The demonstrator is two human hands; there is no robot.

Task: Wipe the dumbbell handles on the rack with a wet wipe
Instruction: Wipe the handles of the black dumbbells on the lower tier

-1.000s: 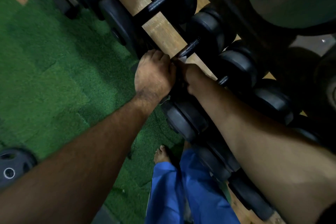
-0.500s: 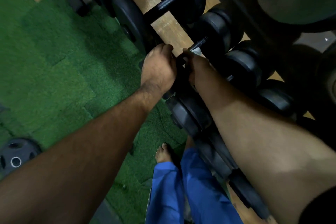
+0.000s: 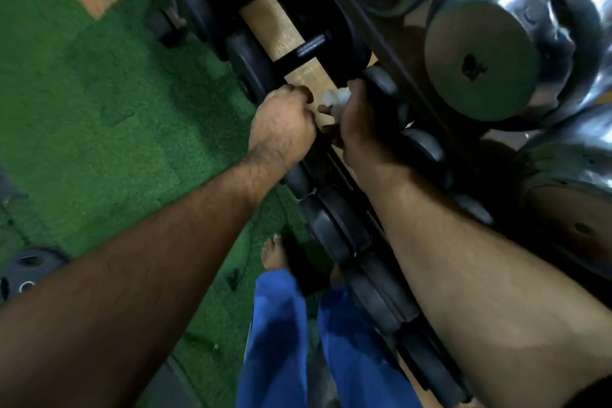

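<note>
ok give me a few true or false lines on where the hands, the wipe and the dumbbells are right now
1. The right hand holds the white wet wipe. True.
2. The left hand is open and flat on the green turf. False: it is closed in a fist at the rack's front edge.
3. The black dumbbell handle just beyond the hands is bare, with no hand on it. True.
4. The person wears shoes. False: a bare foot shows on the turf.
5. The dumbbells lie on the floor. False: they sit on a wooden rack shelf.

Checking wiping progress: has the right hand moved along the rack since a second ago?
Cannot tell: the camera itself shifted. The right hand still holds the wipe just below the bare dumbbell handle.
</note>
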